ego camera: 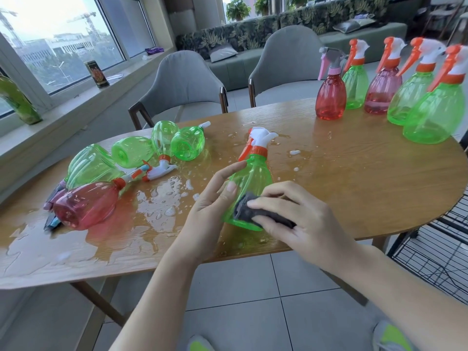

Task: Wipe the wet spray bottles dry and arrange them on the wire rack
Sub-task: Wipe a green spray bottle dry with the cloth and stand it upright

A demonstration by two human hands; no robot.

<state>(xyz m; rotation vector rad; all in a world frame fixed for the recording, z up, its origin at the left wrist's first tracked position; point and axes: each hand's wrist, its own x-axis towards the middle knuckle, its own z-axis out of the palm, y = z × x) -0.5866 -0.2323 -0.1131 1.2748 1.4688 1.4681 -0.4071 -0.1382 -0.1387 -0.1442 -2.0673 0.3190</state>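
Spray bottles are still mostly on the wooden table [354,173], none yet on the wire rack [435,249], as far as we can see. We hold one green spray bottle [253,171] tilted above the table's near edge: our left hand [210,211] grips its side with thumb and fingers curled round it, while our right hand [298,214] clasps a grey cloth [247,211] against the bottle's lower body.

We judge the task roughly halfway through its wiping. Five bottles stand upright in a row [390,89] at the far right of the table, on wood that looks dry, so they seem wiped. A heap of bottles [121,168] lies on its side at the table's left, four green and one red that we can count, in a spread of puddles and foam [157,198]; these look unwiped. All the arranging seems left.

The black rack stands on the tiled floor [240,287] just beyond the table's right end. Behind the table are two grey chairs [187,79], a leaf-patterned sofa [253,34] and, to the left, a window sill [76,102] bearing a dark can [97,73].
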